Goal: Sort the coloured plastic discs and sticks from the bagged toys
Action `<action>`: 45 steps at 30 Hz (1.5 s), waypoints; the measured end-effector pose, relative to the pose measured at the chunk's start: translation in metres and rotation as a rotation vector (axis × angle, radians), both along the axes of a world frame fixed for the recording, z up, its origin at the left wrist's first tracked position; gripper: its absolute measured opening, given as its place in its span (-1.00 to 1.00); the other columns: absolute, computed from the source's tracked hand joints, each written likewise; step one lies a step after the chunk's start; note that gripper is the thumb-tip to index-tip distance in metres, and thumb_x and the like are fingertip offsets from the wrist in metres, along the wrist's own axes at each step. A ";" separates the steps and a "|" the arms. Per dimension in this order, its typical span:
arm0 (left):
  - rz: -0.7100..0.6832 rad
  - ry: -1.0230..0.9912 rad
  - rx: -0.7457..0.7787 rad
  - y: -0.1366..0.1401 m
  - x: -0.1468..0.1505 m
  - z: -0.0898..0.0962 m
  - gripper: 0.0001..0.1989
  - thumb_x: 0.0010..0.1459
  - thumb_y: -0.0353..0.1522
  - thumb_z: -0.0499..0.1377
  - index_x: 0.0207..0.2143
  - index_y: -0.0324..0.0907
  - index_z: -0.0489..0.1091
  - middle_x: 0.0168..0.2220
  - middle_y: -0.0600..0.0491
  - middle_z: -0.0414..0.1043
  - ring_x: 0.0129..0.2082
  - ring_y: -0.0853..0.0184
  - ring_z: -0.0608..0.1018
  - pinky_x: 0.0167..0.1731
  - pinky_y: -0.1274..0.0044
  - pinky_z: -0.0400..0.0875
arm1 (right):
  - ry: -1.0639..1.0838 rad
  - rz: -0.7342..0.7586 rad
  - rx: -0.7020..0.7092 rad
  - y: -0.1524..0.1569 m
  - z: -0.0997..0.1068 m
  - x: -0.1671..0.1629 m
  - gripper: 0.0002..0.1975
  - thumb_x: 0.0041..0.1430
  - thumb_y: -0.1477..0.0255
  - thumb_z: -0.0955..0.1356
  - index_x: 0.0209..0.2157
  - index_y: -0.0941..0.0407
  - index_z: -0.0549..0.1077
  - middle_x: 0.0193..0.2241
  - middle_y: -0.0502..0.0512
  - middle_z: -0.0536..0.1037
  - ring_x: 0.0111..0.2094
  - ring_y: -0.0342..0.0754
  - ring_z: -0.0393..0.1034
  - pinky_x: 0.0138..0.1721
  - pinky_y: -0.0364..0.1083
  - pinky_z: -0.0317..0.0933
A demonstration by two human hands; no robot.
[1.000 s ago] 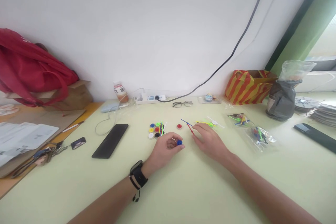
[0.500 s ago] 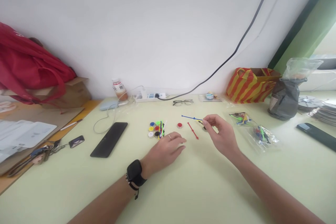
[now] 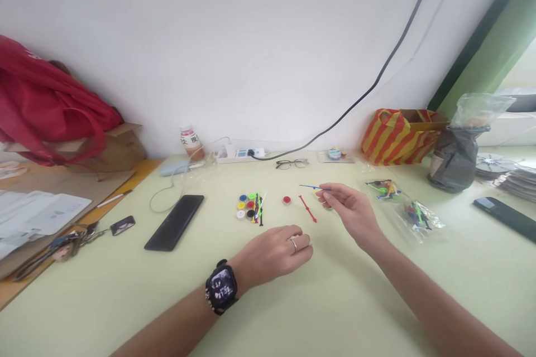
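A thin blue plastic stick (image 3: pixel 310 186) is pinched in the fingertips of my right hand (image 3: pixel 349 209), held above the table and pointing left. Partly hidden under those fingers is something small and yellow (image 3: pixel 316 193). A red plastic stick (image 3: pixel 307 209) lies on the table between my hands, with a red round piece (image 3: pixel 287 199) to its left. My left hand (image 3: pixel 276 252) hovers palm down, its fingers curled in; whatever they may hold is hidden. Beyond it, several coloured round pieces (image 3: pixel 240 206) are grouped beside a bunch of coloured sticks (image 3: pixel 257 209).
Bags of coloured parts (image 3: pixel 421 216) lie right. A black phone (image 3: pixel 175 223) and keys (image 3: pixel 84 234) lie left. Glasses (image 3: pixel 292 164), a power strip (image 3: pixel 247 153) and a bottle (image 3: pixel 191 144) are by the wall. A striped bag (image 3: pixel 402 136) stands back right.
My left hand has drawn back towards me and to the right, its fingers curling in, uncovering the bunch of sticks. My right hand still holds the blue stick, which has shifted slightly right.
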State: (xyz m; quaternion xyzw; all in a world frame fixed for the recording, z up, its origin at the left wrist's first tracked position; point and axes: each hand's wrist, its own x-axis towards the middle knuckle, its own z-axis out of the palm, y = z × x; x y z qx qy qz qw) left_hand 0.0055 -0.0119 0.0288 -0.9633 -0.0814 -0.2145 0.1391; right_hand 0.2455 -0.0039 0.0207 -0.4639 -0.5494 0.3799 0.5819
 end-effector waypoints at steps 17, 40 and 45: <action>0.075 -0.087 -0.117 0.033 -0.012 -0.019 -0.70 0.45 -0.52 -0.04 -0.02 -0.16 0.46 -0.12 -0.10 0.59 -0.03 0.20 0.58 -0.08 0.35 0.57 | -0.353 0.016 0.044 -0.012 0.010 -0.011 -0.60 0.47 0.07 0.20 0.08 0.02 0.41 -0.53 -0.10 0.23 -0.54 -0.09 0.12 -0.50 -0.10 0.10; 0.235 -0.593 -1.071 0.029 -0.013 -0.029 -0.61 0.19 -0.20 0.39 0.00 -0.19 0.54 -0.13 -0.06 0.54 -0.25 0.31 0.65 -0.10 0.40 0.63 | -0.517 0.244 0.133 -0.019 -0.005 -0.021 -0.71 0.48 0.34 0.17 0.14 0.01 0.34 -0.26 0.08 0.49 -0.29 -0.02 0.39 -0.25 -0.05 0.30; 0.169 -0.572 -1.172 0.024 -0.010 -0.023 -0.66 0.28 -0.23 0.32 0.05 -0.17 0.54 -0.06 -0.10 0.55 -0.09 0.24 0.64 -0.01 0.35 0.61 | -0.506 0.383 0.138 -0.028 -0.007 -0.032 -0.78 0.46 0.41 0.19 0.07 -0.01 0.30 -0.19 0.09 0.53 -0.20 -0.01 0.45 -0.18 -0.05 0.34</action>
